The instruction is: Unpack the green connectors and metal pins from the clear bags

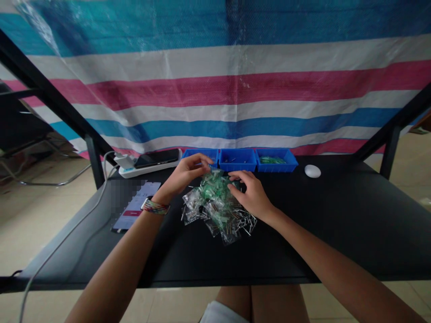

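A loose pile of small clear bags (220, 208), green plastic pieces (215, 187) and thin metal pins (247, 220) lies mid-table. My left hand (186, 175), with a woven band at the wrist, hovers over the pile's far left side, just before the left blue bin (198, 152). Its thumb and fingers curve together; whatever is at their tips is too small to make out. At the pile's right edge is my right hand (251, 193), thumb and fingers bent and slightly apart, with nothing visible between them.
Behind the pile stand a middle blue bin (237, 167) with a few small pieces and a right blue bin (276, 168) with green pieces. A white mouse (312, 171) sits right. Left are a power strip (148, 169), a dark phone (156, 157), a lit phone (131, 213) and a cable (72, 226).
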`<state>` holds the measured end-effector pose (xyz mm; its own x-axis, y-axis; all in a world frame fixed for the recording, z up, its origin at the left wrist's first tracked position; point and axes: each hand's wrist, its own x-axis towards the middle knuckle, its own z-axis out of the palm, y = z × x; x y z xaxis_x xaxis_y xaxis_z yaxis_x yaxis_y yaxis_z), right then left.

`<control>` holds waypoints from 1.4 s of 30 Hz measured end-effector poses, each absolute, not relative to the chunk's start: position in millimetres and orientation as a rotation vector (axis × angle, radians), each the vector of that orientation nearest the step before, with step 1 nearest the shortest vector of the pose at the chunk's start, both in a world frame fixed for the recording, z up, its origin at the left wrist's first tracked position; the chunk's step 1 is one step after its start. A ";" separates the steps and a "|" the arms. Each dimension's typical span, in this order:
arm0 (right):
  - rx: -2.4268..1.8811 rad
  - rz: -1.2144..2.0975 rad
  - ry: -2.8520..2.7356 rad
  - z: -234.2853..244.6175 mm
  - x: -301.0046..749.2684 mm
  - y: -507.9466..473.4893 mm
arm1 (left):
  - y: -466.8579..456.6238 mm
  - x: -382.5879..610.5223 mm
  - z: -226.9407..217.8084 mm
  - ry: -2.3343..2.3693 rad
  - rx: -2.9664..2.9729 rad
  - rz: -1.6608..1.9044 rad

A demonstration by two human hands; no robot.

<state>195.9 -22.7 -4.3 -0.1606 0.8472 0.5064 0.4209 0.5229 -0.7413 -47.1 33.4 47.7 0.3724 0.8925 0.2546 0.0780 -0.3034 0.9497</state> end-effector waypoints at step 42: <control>-0.889 0.886 -1.308 11.4 199.1 -20.2 | -14.3 -1.6 12.5 1.021 1.652 1.240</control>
<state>199.1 -20.2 11.4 0.0590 0.9131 0.4035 -0.0360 0.4059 -0.9132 -1.6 -14.3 12.5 0.1889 0.9302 0.3146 0.1303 -0.3413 0.9309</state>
